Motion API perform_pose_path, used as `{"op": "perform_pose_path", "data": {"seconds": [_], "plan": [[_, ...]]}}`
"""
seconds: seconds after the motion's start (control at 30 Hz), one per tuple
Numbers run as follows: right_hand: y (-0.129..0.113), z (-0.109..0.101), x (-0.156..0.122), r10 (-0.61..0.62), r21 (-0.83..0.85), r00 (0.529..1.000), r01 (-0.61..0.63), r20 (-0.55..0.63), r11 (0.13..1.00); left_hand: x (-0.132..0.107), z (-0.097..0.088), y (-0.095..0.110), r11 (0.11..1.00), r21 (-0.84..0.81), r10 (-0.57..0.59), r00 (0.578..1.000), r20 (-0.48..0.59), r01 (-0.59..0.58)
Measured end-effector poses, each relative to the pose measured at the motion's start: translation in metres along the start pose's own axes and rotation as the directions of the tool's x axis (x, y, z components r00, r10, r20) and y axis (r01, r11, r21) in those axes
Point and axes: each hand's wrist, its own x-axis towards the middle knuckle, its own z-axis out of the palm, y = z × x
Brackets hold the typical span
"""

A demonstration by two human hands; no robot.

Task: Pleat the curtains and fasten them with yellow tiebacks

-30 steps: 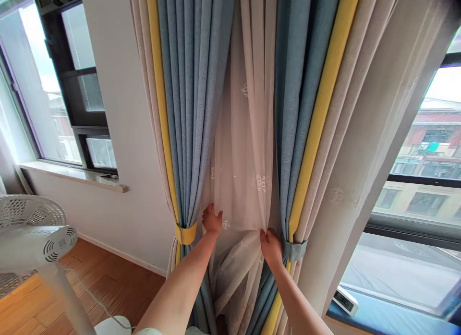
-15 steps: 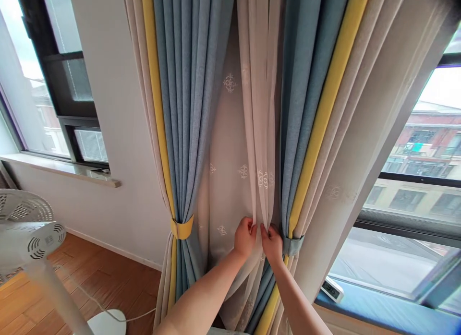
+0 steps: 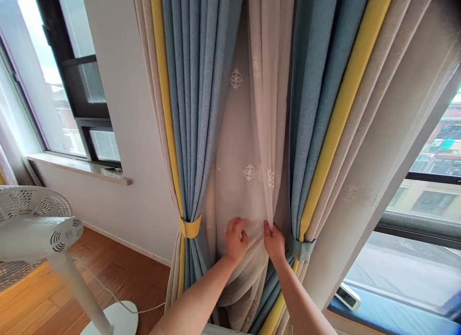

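A sheer curtain (image 3: 237, 133) with white embroidered motifs hangs between two tied-back blue drapes. My right hand (image 3: 274, 241) pinches a gathered fold of the sheer between thumb and fingers, just left of the grey-blue tieback (image 3: 301, 249). To its left, my left hand (image 3: 236, 240) is held in front of the sheer with thumb and curled fingers apart, slightly blurred, and no fold shows in it. The left drape (image 3: 192, 109) is cinched by a yellow tieback (image 3: 190, 226). The right drape (image 3: 317, 95) has a yellow band along its edge.
A white standing fan (image 3: 54, 236) is at the left on the wood floor (image 3: 144, 272), its cord running toward the curtains. Windows flank both sides. A small digital clock (image 3: 347, 296) rests on the blue sill cushion (image 3: 389, 311) at the right.
My left hand has let go of its sheer fold and moved slightly left, its fingers opening. My right hand keeps its pinch. The view has shifted, so the scene sits further right.
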Motion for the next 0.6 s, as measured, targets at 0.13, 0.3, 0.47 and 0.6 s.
{"op": "perform_pose_path", "data": {"seconds": [0.13, 0.3, 0.47, 0.6], "plan": [[0.014, -0.012, 0.006, 0.025, -0.034, 0.999, -0.026, -0.036, 0.999, 0.046, -0.024, -0.030, 0.874, 0.192, -0.370, 0.867, -0.333, 0.447], [0.027, -0.035, 0.015, 0.043, -0.012, 0.994, -0.045, -0.099, 0.999, 0.084, -0.029, -0.051, 0.725, 0.261, -0.551, 0.764, -0.335, 0.638], [0.038, -0.055, 0.021, 0.117, -0.049, 0.981, -0.126, -0.153, 0.991, 0.090, -0.027, -0.065, 0.699, 0.214, -0.624, 0.729, -0.283, 0.682], [0.040, -0.059, 0.022, 0.114, -0.068, 0.979, -0.127, -0.171, 0.990, 0.077, -0.014, -0.062, 0.812, 0.178, -0.542, 0.831, -0.121, 0.556]]}}
